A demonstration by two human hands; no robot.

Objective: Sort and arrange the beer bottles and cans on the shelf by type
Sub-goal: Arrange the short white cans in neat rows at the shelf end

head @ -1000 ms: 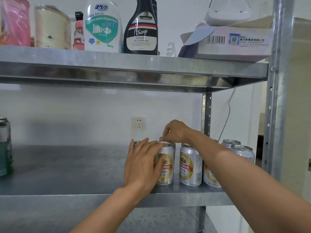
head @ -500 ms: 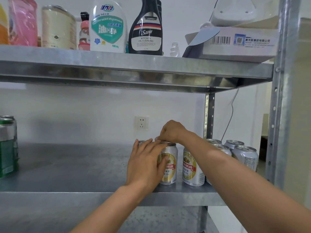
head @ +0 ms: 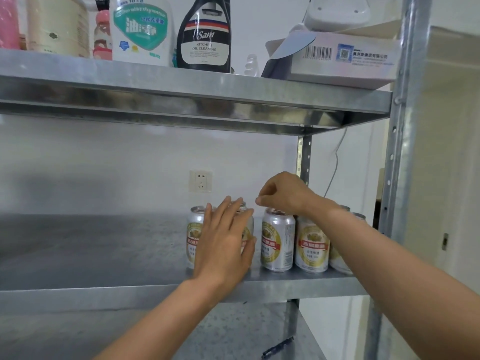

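Now, left hand point(head: 223, 245): fingers straight, flat against a silver-and-gold beer can point(head: 246, 231).
Right hand point(head: 283, 196): curled above the can tops, nothing visibly held.
Cans point(head: 278, 240): five in one front row on the grey metal shelf point(head: 104, 255) — more rims behind the forearm point(head: 363, 245).
Progress: this type looks grouped — no beer bottles in view.

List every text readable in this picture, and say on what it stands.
"Sam", "KITCHEN OIL CLEANING": on the black bottle.
Chinese characters, blurred: teal label of the white bottle.
Barcode, QR code, Chinese print too small: on the box.
Chinese characters on red bands, blurred: on the cans.
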